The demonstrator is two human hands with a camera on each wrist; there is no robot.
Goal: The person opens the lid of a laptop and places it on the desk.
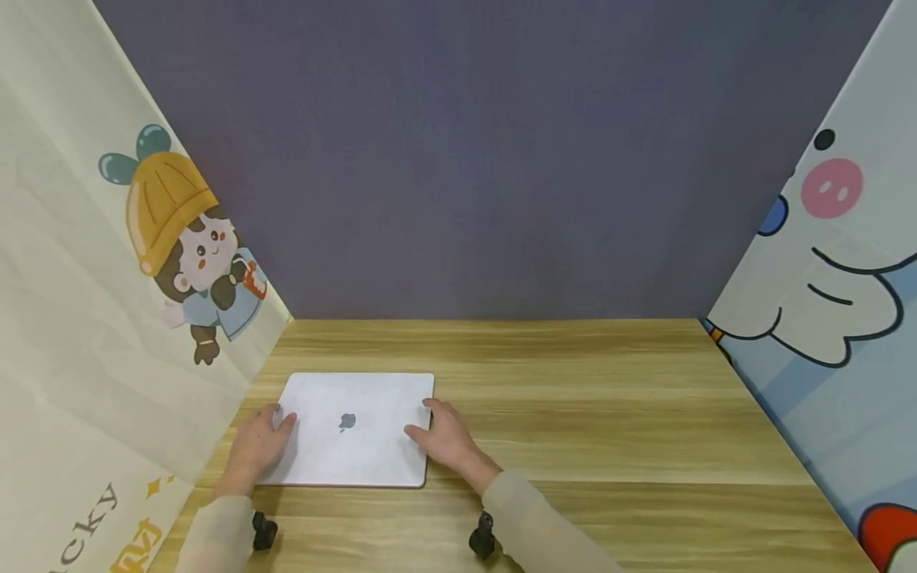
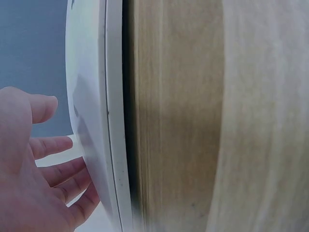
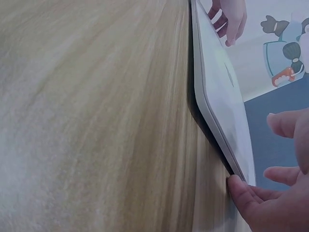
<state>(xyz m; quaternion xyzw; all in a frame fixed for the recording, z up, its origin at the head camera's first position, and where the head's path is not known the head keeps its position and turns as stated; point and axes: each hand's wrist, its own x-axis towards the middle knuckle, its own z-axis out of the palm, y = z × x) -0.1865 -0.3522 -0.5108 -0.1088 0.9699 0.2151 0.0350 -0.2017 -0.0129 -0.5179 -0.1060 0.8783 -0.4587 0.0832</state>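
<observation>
A closed silver laptop (image 1: 337,458) with a dark apple logo lies flat, lid up, on the wooden table. At its left side is my left hand (image 1: 256,447), its fingertips touching the edge and its thumb raised; the left wrist view shows this hand (image 2: 34,179) with relaxed, spread fingers beside the laptop (image 2: 89,106). My right hand (image 1: 451,439) is at the opposite side. In the right wrist view, fingertips of this hand (image 3: 282,193) touch the side edge of the laptop (image 3: 224,106), low by the tabletop, while the thumb stays off the lid.
The wooden table (image 1: 609,422) extends to the right of the laptop. A grey-blue panel (image 1: 494,159) rises behind it. Cartoon-printed cloths hang on the left (image 1: 57,278) and right (image 1: 860,414). Small black devices (image 1: 265,532) show by both wrists.
</observation>
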